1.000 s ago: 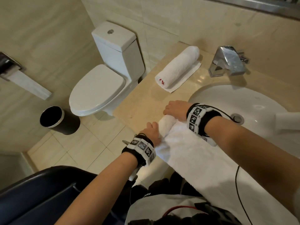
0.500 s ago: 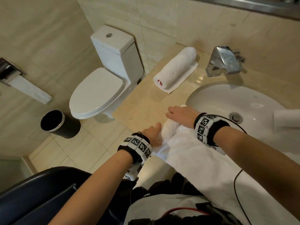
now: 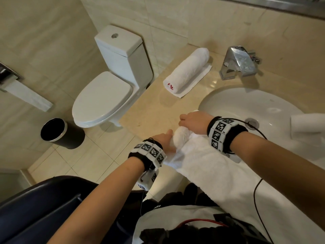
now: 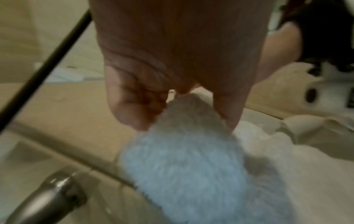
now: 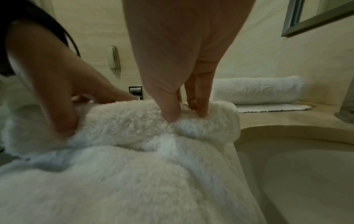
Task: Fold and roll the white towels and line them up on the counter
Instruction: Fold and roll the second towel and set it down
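A white towel [image 3: 216, 171] lies along the counter's front edge, its far end wound into a short roll [image 3: 181, 136]. My left hand [image 3: 163, 140] grips the roll's near end, fingers curled round it [image 4: 138, 106]. My right hand [image 3: 193, 121] grips the far end, thumb and fingers pressed into the pile [image 5: 172, 112]. The unrolled length [image 5: 134, 181] trails back toward my body. A finished rolled towel [image 3: 186, 71] lies on a small flat cloth at the counter's back left, also in the right wrist view as the far roll [image 5: 256, 89].
The white sink basin [image 3: 274, 110] sits right of the roll, with a chrome tap [image 3: 239, 64] behind it. Another white towel [image 3: 307, 125] lies over the basin's right side. The beige counter [image 3: 153, 110] ends at the left above a toilet [image 3: 105, 95] and a black bin [image 3: 58, 132].
Both hands have drawn the roll back toward me along the towel, and the roll has grown thicker. The view has shifted slightly.
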Tool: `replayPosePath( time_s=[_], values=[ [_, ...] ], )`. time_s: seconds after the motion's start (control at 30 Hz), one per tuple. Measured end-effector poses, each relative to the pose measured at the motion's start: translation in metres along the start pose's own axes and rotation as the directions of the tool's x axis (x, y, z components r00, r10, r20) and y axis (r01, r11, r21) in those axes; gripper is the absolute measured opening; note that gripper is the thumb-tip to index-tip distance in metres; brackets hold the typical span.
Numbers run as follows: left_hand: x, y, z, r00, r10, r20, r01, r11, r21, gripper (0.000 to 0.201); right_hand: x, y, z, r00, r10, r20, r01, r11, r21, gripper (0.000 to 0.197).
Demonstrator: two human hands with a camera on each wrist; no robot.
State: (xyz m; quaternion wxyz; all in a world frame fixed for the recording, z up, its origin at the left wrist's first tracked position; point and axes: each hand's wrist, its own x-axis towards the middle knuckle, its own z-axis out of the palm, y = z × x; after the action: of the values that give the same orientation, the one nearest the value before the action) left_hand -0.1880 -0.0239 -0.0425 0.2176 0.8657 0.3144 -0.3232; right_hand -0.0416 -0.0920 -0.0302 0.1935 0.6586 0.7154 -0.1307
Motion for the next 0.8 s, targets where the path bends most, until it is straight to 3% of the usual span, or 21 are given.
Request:
replayPosePath(
  time_s=[0.1, 0.2, 0.3, 0.47, 0.6, 0.7, 0.8],
  values=[
    [-0.005, -0.026, 0.003, 0.990, -0.040, 0.136, 0.076, 0.959, -0.273, 0.058, 0.004, -0.001, -0.001, 1.000, 0.004, -0.015, -0.005, 0.997, -0.082, 0.039],
    [-0.013, -0.040, 0.011, 0.952, -0.070, 0.298, 0.247, 0.752, -0.612, 0.052, 0.010, -0.001, -0.005, 1.000, -0.011, -0.010, 0.009, 0.988, -0.156, 0.035],
    [-0.017, -0.047, 0.015, 0.932, -0.106, 0.348, 0.335, 0.625, -0.705, 0.038, 0.015, -0.002, -0.006, 0.999, -0.003, 0.032, 0.006, 0.994, -0.113, 0.040],
    [-0.017, -0.051, 0.017, 0.944, -0.025, 0.330, 0.275, 0.613, -0.741, 0.025, 0.008, -0.002, 0.005, 0.997, 0.037, 0.074, -0.031, 0.995, -0.092, 0.043],
    [-0.021, -0.048, 0.013, 0.954, 0.057, 0.293, 0.171, 0.700, -0.693, 0.045, 0.000, 0.003, 0.012, 0.994, 0.062, 0.089, -0.051, 0.992, -0.118, 0.045],
    [-0.022, -0.040, 0.010, 0.952, 0.107, 0.288, 0.118, 0.739, -0.664, 0.027, -0.005, 0.000, 0.014, 0.993, 0.062, 0.098, -0.047, 0.988, -0.149, 0.047],
    [-0.023, -0.025, 0.010, 0.952, 0.100, 0.290, 0.098, 0.796, -0.598, 0.027, -0.011, -0.001, 0.013, 0.991, 0.051, 0.126, -0.033, 0.989, -0.141, 0.050]
  ],
)
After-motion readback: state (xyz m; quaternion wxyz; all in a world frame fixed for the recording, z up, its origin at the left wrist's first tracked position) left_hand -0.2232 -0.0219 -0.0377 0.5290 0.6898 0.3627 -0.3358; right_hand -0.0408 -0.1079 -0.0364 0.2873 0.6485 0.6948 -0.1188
